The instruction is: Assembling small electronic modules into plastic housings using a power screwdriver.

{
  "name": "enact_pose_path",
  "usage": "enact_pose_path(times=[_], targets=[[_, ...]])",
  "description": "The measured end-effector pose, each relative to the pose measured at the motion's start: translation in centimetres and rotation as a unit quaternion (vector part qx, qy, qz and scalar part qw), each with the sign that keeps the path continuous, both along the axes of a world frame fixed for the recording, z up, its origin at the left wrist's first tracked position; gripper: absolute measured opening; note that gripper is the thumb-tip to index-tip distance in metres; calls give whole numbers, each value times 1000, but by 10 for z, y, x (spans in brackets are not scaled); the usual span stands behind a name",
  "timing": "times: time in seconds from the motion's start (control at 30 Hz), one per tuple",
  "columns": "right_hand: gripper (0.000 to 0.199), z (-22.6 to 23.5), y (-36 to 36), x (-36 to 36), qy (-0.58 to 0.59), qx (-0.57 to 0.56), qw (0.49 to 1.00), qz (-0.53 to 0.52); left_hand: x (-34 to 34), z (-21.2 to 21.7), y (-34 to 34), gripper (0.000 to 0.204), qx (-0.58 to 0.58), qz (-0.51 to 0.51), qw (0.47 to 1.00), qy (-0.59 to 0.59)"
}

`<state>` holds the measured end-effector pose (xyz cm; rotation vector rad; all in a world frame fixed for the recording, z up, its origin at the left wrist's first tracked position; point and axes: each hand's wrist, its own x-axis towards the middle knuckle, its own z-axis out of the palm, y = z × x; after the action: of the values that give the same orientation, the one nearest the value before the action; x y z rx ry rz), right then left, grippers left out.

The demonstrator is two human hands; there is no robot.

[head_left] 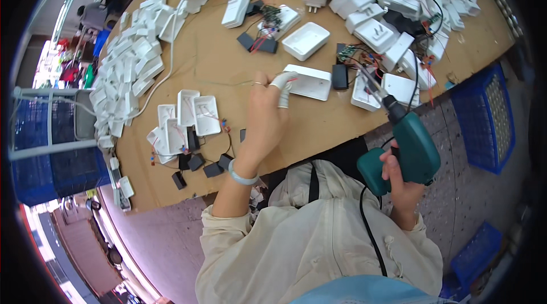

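Note:
My left hand (266, 111), with white tape around a finger, is closed at the left end of an open white plastic case (312, 83). A short red wire end shows by its fingertips, and a thin pale strand runs to the hand from the left; what the fingers pinch is hidden. In my right hand (400, 185) is a green pistol-grip soldering gun (415, 147), a finger at its trigger. Its thin metal tip points up and left, over a white case half (364, 92) and close to a small circuit board (348, 53) with wires. A black block (340, 77) stands beside the case.
Piles of white plastic adapter cases (134, 62) cover the table's left and far sides. Wired case halves (206, 115) and black blocks (213, 169) lie at the near left. The gun's black cord (367, 230) hangs over my lap. A blue crate (484, 122) stands at the right.

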<state>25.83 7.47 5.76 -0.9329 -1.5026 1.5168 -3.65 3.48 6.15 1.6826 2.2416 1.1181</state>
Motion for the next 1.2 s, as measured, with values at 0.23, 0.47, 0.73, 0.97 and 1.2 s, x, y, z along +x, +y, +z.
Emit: enact_pose_path(times=[0.23,0.47,0.73,0.97,1.2], targets=[[28,-2,-6,3,3,-11,1000,9,-11,-4,19,50,-36,-38,996,75],[31,-4,-8,2,-3,-36,998,45,-10,-14,18,44,-157,-25,971,177],[34,-13,-11,4,-54,-41,991,115,25,-21,-28,44,-138,192,945,228],[34,-18,-17,4,-58,-32,984,163,49,-17,-38,20,-39,221,960,168],[21,-19,-20,-17,-76,91,985,128,46,-23,-35,16,-28,206,963,169]])
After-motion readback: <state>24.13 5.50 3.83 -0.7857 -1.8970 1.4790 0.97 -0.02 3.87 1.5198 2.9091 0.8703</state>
